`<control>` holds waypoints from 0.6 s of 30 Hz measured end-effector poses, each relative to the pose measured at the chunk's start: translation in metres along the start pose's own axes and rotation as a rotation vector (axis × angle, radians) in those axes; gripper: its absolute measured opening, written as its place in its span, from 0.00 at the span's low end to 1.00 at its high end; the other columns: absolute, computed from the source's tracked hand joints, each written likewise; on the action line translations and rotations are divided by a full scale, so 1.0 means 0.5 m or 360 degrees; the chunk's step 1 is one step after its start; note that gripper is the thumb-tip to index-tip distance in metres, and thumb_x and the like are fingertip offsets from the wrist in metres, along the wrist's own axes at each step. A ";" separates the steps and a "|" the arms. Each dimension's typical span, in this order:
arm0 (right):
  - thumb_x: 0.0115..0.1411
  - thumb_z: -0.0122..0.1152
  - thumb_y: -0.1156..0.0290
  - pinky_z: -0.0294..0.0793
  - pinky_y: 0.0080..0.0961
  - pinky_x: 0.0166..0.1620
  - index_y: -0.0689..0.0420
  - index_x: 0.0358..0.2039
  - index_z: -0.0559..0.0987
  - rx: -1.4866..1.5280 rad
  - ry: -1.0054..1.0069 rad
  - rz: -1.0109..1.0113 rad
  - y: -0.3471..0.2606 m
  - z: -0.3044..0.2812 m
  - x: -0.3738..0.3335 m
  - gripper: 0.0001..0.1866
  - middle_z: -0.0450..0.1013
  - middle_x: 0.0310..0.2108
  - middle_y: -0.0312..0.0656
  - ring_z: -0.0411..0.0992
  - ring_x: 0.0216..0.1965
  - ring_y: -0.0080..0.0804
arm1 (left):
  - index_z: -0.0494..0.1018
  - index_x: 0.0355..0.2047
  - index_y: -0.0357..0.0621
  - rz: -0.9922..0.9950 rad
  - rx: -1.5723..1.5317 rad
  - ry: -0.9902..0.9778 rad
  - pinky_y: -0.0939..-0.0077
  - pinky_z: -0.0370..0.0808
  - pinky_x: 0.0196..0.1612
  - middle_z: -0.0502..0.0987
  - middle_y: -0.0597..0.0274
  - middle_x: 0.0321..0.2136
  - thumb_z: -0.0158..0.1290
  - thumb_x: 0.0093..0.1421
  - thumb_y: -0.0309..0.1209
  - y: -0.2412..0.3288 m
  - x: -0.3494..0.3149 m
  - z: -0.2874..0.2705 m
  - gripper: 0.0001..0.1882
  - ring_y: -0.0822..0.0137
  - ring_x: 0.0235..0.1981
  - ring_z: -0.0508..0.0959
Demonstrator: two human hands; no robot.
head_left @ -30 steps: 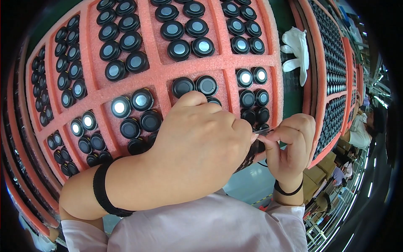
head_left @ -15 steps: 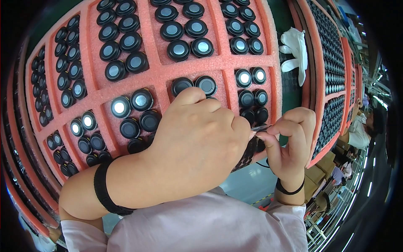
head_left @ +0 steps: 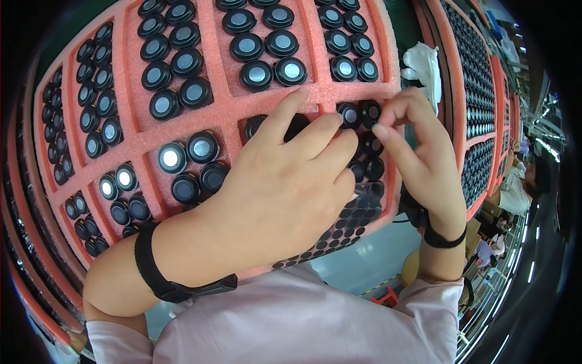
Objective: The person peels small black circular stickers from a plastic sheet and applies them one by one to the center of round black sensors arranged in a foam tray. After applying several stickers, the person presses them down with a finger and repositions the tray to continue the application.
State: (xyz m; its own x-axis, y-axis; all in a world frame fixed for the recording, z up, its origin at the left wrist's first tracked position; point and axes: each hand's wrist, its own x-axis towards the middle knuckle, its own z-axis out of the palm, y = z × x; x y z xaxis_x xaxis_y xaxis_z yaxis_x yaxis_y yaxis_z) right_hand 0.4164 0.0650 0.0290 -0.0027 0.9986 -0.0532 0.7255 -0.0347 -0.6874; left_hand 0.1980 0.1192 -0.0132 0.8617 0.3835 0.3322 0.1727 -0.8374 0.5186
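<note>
A pink foam tray (head_left: pixel 242 106) holds rows of round black parts, many with a silver disc in the middle. My left hand (head_left: pixel 288 179) spans the tray's near compartments, its forefinger stretched forward and its other fingers bent. Under it is a clear sheet of round black stickers (head_left: pixel 348 221) that it appears to grip; the thumb is mostly hidden. At the near right compartment, my right hand (head_left: pixel 424 155) has thumb and forefinger drawn together beside a round black part (head_left: pixel 371 113). Whatever lies between those fingertips is too small to make out.
A white glove (head_left: pixel 424 64) lies to the right of the tray. Further right stands another pink tray of black parts (head_left: pixel 476 91). Edges of stacked trays (head_left: pixel 27 255) show at the far left. Another person (head_left: pixel 518 188) is at the right, well away from my hands.
My right hand has moved from the sheet's edge up and forward to the near right compartment. My left forefinger has stretched out, and more of the sticker sheet shows below the hand.
</note>
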 end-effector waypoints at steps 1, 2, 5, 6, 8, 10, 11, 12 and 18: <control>0.58 0.67 0.77 0.68 0.32 0.44 0.62 0.35 0.77 -0.0005 -0.0001 0.0003 0.003 0.000 0.008 0.07 0.69 0.34 0.42 0.69 0.38 0.41 | 0.78 0.27 0.43 0.0054 0.0033 -0.0011 0.41 0.64 0.63 0.79 0.54 0.48 0.63 0.50 0.36 -0.002 -0.001 0.002 0.11 0.56 0.56 0.74; 0.60 0.65 0.77 0.67 0.27 0.44 0.62 0.35 0.76 -0.0005 -0.0072 0.0060 0.007 0.000 0.016 0.06 0.68 0.35 0.40 0.67 0.38 0.35 | 0.78 0.27 0.43 0.0054 0.0029 -0.0010 0.41 0.64 0.63 0.79 0.54 0.48 0.63 0.50 0.36 -0.003 -0.001 0.003 0.11 0.56 0.56 0.74; 0.66 0.61 0.77 0.66 0.18 0.43 0.62 0.37 0.74 -0.0004 -0.0216 0.0180 0.016 0.004 0.030 0.05 0.66 0.38 0.36 0.65 0.38 0.21 | 0.78 0.26 0.42 0.0032 0.0017 -0.0096 0.37 0.60 0.68 0.79 0.52 0.53 0.63 0.49 0.35 -0.003 -0.002 0.007 0.11 0.56 0.59 0.74; 0.64 0.62 0.77 0.67 0.23 0.42 0.63 0.36 0.75 -0.0009 -0.0194 0.0137 0.021 0.006 0.031 0.05 0.67 0.36 0.39 0.66 0.37 0.28 | 0.78 0.26 0.42 0.0031 0.0012 -0.0097 0.37 0.60 0.68 0.79 0.52 0.53 0.63 0.49 0.35 -0.003 -0.001 0.009 0.11 0.56 0.59 0.74; 0.60 0.65 0.76 0.69 0.32 0.41 0.64 0.34 0.77 -0.0014 -0.0149 0.0046 0.025 0.011 0.034 0.05 0.69 0.30 0.44 0.69 0.35 0.41 | 0.77 0.26 0.41 0.0027 0.0023 -0.0082 0.37 0.60 0.68 0.79 0.52 0.52 0.62 0.50 0.35 -0.003 -0.002 0.010 0.10 0.56 0.59 0.74; 0.60 0.65 0.76 0.69 0.33 0.41 0.64 0.33 0.77 -0.0017 -0.0140 0.0046 0.028 0.014 0.035 0.05 0.69 0.30 0.44 0.69 0.35 0.41 | 0.77 0.26 0.41 0.0024 0.0026 -0.0080 0.37 0.60 0.67 0.79 0.52 0.52 0.62 0.50 0.35 -0.003 -0.002 0.010 0.10 0.56 0.58 0.74; 0.60 0.65 0.76 0.69 0.33 0.40 0.64 0.33 0.77 -0.0023 -0.0130 0.0041 0.029 0.015 0.035 0.06 0.70 0.30 0.44 0.69 0.35 0.41 | 0.77 0.26 0.41 0.0021 0.0012 -0.0086 0.37 0.60 0.67 0.79 0.52 0.52 0.62 0.50 0.35 -0.003 -0.001 0.008 0.10 0.56 0.58 0.74; 0.60 0.65 0.76 0.69 0.34 0.40 0.64 0.32 0.77 -0.0030 -0.0120 0.0036 0.030 0.017 0.036 0.06 0.70 0.30 0.45 0.69 0.34 0.41 | 0.77 0.26 0.41 0.0016 -0.0001 -0.0091 0.38 0.60 0.67 0.79 0.52 0.52 0.62 0.50 0.35 -0.003 0.000 0.007 0.10 0.56 0.58 0.74; 0.59 0.66 0.76 0.69 0.34 0.40 0.64 0.32 0.77 -0.0007 -0.0103 0.0042 0.031 0.022 0.037 0.06 0.70 0.29 0.45 0.69 0.34 0.42 | 0.77 0.26 0.41 0.0010 -0.0009 -0.0096 0.39 0.61 0.67 0.79 0.52 0.52 0.62 0.50 0.35 -0.004 -0.001 0.010 0.10 0.56 0.58 0.75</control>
State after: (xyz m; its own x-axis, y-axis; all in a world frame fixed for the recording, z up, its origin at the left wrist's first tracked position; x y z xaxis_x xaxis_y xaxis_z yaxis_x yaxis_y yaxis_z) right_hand 0.4199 0.0825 0.0094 -0.0283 0.9926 -0.1181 0.7290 -0.0603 -0.6819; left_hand 0.1996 0.1189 -0.0182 0.8901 0.3539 0.2872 0.1648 -0.8375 0.5211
